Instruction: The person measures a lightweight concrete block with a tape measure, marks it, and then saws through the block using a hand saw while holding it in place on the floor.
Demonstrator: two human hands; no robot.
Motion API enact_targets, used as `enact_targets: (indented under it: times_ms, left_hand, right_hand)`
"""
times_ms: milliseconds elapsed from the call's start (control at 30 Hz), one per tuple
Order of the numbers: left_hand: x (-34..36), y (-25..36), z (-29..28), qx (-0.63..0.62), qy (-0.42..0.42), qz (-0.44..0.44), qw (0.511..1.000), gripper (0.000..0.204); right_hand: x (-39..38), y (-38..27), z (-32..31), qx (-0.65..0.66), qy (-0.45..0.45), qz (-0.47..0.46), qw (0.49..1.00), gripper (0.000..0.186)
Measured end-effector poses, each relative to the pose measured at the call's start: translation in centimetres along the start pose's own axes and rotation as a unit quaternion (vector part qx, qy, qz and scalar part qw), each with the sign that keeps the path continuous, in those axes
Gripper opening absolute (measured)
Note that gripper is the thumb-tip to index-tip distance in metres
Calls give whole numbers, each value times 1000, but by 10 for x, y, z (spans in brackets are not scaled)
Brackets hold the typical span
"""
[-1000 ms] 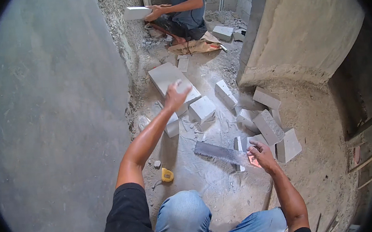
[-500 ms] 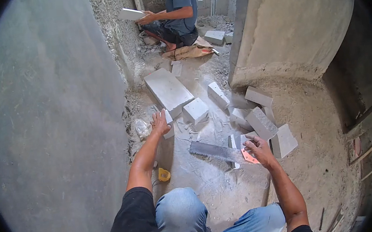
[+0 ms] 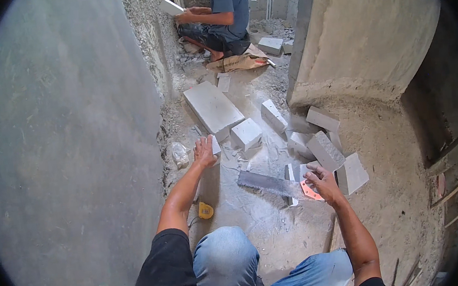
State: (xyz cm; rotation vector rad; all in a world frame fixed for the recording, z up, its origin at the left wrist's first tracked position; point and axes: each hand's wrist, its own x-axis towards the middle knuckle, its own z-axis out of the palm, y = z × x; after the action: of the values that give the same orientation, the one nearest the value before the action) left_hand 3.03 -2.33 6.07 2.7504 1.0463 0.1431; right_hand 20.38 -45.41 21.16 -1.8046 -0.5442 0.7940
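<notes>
The fingers of the left hand (image 3: 204,151) are clasping a small block (image 3: 216,145), bending over its top and hiding most of it; whether it is resting on the floor (image 3: 268,243), I can't tell. The fingers of the right hand (image 3: 324,183) are curling loosely at the orange handle (image 3: 310,190) of the saw (image 3: 265,183), and from here I can't tell if they are gripping it. The saw's blade is pointing away to the person's left, lying across a narrow block (image 3: 293,201). Just beyond the left hand, a slab (image 3: 213,107) is lying flat, with another block (image 3: 247,133) sitting by its near corner. A plastic bag (image 3: 180,154) is lying left of that hand, and a yellow tape measure (image 3: 205,210) is resting nearer the person's denim knees (image 3: 225,257). Past the right hand, several blocks (image 3: 325,151) are leaning together in a heap, while a lone block (image 3: 274,116) is lying between heap and slab. Farther off, a co-worker (image 3: 225,21) is crouching by a paper sack (image 3: 241,62) and holding up a pale piece (image 3: 172,7) near the rough wall (image 3: 146,38).
</notes>
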Motion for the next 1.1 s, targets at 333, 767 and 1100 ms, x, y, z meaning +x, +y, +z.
enact_targets:
  times_ms: [333,767,1100]
  left_hand:
    - [-16,11,-17,-48,-62,48,996,89]
    - [-37,23,-1,-65,-65,51,994,98]
    - [-33,25,10,-74,-76,23,994,105]
  right_hand:
    - [-1,10,-5,-15,0,-9,1000,50]
    - [5,7,2,-37,-11,6,999,47]
    - [8,16,1,-53,-21,30,998,53]
